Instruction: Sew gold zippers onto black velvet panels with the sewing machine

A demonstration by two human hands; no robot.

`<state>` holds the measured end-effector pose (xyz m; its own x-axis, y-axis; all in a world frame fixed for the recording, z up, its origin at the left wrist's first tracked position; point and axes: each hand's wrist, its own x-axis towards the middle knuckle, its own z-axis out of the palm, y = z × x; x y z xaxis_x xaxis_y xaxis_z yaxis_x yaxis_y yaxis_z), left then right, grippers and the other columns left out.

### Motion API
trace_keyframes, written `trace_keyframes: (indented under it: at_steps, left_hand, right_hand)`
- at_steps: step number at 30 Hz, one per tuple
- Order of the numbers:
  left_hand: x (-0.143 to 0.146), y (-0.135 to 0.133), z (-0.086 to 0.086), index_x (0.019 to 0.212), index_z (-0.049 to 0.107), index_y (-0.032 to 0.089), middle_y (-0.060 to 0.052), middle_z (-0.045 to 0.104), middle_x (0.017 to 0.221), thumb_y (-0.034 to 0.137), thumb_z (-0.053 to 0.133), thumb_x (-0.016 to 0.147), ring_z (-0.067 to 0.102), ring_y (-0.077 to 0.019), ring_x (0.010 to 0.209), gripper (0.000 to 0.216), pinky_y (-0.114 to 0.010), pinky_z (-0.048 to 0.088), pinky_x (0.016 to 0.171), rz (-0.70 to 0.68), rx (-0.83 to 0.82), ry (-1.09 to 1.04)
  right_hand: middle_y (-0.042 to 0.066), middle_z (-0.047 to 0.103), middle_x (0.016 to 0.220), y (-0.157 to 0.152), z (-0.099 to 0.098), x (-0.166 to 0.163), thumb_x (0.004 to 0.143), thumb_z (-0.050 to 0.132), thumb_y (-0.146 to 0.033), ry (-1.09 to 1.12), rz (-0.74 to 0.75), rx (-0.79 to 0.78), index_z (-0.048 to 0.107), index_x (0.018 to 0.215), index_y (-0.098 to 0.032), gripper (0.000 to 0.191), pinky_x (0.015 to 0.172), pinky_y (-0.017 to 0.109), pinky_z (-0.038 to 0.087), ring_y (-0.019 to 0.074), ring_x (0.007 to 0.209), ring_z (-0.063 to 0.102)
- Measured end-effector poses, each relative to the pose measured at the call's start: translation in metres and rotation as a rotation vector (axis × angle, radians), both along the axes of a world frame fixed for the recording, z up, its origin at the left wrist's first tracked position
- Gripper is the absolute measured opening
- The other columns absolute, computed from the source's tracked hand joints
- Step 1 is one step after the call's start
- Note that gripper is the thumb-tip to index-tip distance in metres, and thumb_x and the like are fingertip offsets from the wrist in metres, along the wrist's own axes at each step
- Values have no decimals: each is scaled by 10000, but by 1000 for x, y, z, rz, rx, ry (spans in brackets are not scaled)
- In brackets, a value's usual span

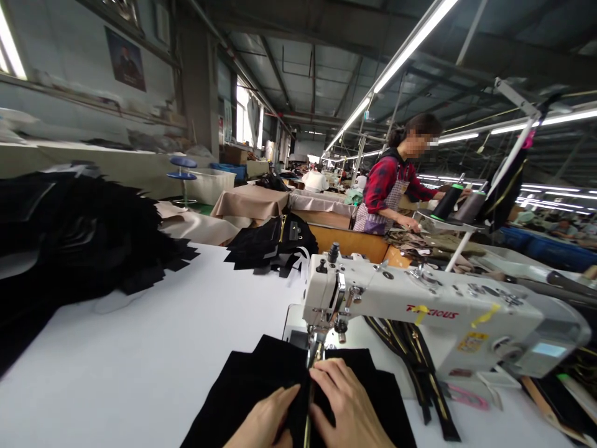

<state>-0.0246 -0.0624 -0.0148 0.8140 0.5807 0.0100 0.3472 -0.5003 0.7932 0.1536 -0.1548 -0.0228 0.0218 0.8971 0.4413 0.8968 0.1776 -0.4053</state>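
Observation:
A black fabric piece (242, 386) lies on the white table under the needle and presser foot (316, 351) of a white sewing machine (387, 298). A zipper with gold teeth (306, 429) runs down the middle of the fabric towards me. Left of the zipper, my left hand (268, 417) is closed on the fabric, its fingers partly hidden. My right hand (347, 401) rests on the cloth right of the zipper, fingers stretched and apart, fingertips close to the presser foot.
Stacked black fabric pieces (79, 230) cover the table's left; a smaller black pile (270, 242) sits behind the machine. Loose zippers (415, 354) hang under the machine arm, near pink-handled scissors (466, 396). Thread cones (448, 200) stand behind. A co-worker (387, 180) handles cloth beyond.

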Motion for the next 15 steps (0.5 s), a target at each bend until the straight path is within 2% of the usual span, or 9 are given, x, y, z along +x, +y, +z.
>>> trace_keyframes:
  at_steps: [4,7,9,10,12,15]
  left_hand:
    - [-3,5,-7,1297,617,187,-76,673,1210,143,481,712,659,-231,1034,601,-269,531,922,6,-17,1]
    - [-6,11,-16,1307,599,174,-67,674,1209,140,459,690,656,-212,1026,634,-270,521,930,45,-38,1]
    - [-7,14,-21,1327,584,174,-63,670,1221,167,458,690,653,-212,1029,650,-285,517,943,78,-49,-1]
    - [-8,15,-23,1339,577,171,-65,661,1240,187,462,687,646,-220,1054,662,-296,508,965,94,-52,-2]
    - [-8,17,-23,1363,558,148,-81,626,1301,229,466,682,608,-241,1154,692,-321,464,1040,125,-60,-18]
    - [-9,17,-14,1398,512,87,-123,590,1340,286,455,709,557,-264,1240,720,-339,410,1098,145,-99,-36]
  right_hand:
    - [59,628,1139,-3,10,0,797,551,-66,-34,43,52,613,1144,-216,383,948,376,518,230,1047,580]
    - [54,639,1103,-5,21,-3,824,547,-68,-75,73,87,636,1101,-221,329,920,350,529,217,1012,594]
    - [62,646,1091,-5,19,-8,822,587,-110,-73,93,83,646,1091,-208,292,896,323,544,214,997,607]
    - [72,651,1099,-4,13,-12,817,620,-156,-72,110,81,647,1108,-196,294,893,316,552,220,999,615]
    - [105,659,1153,2,-11,-23,806,674,-270,-93,129,103,624,1207,-161,418,901,320,566,251,1037,627]
    - [138,621,1305,15,-67,-45,837,631,-300,-155,11,178,493,1413,-139,614,904,352,584,308,1154,609]
